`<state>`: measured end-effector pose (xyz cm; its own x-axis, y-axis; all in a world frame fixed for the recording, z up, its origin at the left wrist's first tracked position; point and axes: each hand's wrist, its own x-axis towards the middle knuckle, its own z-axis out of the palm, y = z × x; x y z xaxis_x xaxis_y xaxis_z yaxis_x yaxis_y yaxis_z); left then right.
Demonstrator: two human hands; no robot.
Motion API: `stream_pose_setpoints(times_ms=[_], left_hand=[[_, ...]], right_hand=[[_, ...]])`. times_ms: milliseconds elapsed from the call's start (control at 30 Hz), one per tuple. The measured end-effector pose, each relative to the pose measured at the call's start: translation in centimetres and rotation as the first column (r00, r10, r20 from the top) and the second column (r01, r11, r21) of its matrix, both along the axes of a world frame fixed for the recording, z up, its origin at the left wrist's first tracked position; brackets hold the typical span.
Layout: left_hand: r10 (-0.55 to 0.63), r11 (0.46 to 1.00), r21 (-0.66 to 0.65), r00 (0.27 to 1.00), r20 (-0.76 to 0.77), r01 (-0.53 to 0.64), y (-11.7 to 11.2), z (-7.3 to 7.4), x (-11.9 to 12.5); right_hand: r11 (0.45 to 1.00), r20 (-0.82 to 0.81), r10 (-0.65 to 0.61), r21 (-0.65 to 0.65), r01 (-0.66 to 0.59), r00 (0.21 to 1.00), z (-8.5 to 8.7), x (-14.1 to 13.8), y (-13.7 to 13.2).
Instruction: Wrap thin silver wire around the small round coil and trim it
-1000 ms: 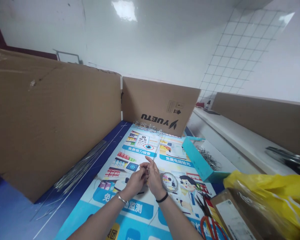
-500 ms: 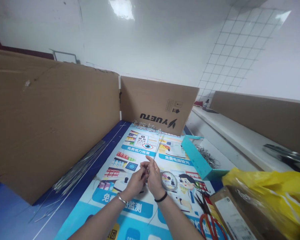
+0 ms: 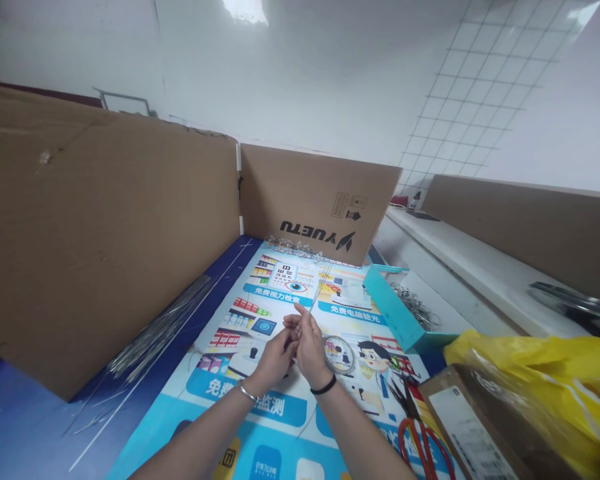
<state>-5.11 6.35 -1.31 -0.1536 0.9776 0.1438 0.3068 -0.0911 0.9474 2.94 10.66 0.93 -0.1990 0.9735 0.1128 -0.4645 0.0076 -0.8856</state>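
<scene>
My left hand [image 3: 275, 357] and my right hand [image 3: 310, 348] meet over the printed poster mat [image 3: 280, 333], fingers bent and pressed together. Thin metal wires [image 3: 321, 287] stick out from between them toward the back of the mat. Another end seems to trail below the hands. The fingertips overlap, so the exact grip point is hidden. Just right of my right hand lies a coil of wire [image 3: 353, 360]. Scissors with red handles [image 3: 420, 437] lie farther right, close to my right forearm.
A bundle of straight wires [image 3: 163, 327] lies along the left cardboard panel [image 3: 105, 220]. Small twisted wire pieces [image 3: 295, 247] sit before the back panel [image 3: 315, 200]. To the right are a teal box [image 3: 395, 313] with wire bits, a brown carton [image 3: 467, 427] and a yellow bag [image 3: 540, 373].
Both hands stay together, shifting very slightly on the mat. The wires pointing away from them show more clearly now. The camera view has moved a little.
</scene>
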Motion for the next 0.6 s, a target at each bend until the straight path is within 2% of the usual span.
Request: stream_pose_setpoints(times_ms=[200, 400, 500, 600], left_hand=[[0.010, 1.000, -0.008, 0.997, 0.072, -0.009, -0.5, 1.0, 0.3], [0.176, 0.980, 0.071, 0.979, 0.106, -0.185, -0.6, 2.7, -1.0], [0.238, 0.961, 0.119, 0.965, 0.112, -0.251, -1.3, 4.1, -1.5], [0.216, 0.957, 0.183, 0.974, 0.063, -0.224, -2.4, 5.2, -1.2]], right_hand=[[0.999, 0.006, -0.034, 0.012, 0.034, 0.999, -0.2, 0.1, 0.6], [0.998, -0.013, -0.051, -0.021, 0.051, 0.999, -0.6, 1.1, 1.9], [0.998, 0.005, 0.062, -0.031, -0.062, 0.998, -1.3, 1.2, 2.2], [0.973, -0.054, 0.229, -0.001, -0.229, 0.972, -1.9, 0.0, 1.3]])
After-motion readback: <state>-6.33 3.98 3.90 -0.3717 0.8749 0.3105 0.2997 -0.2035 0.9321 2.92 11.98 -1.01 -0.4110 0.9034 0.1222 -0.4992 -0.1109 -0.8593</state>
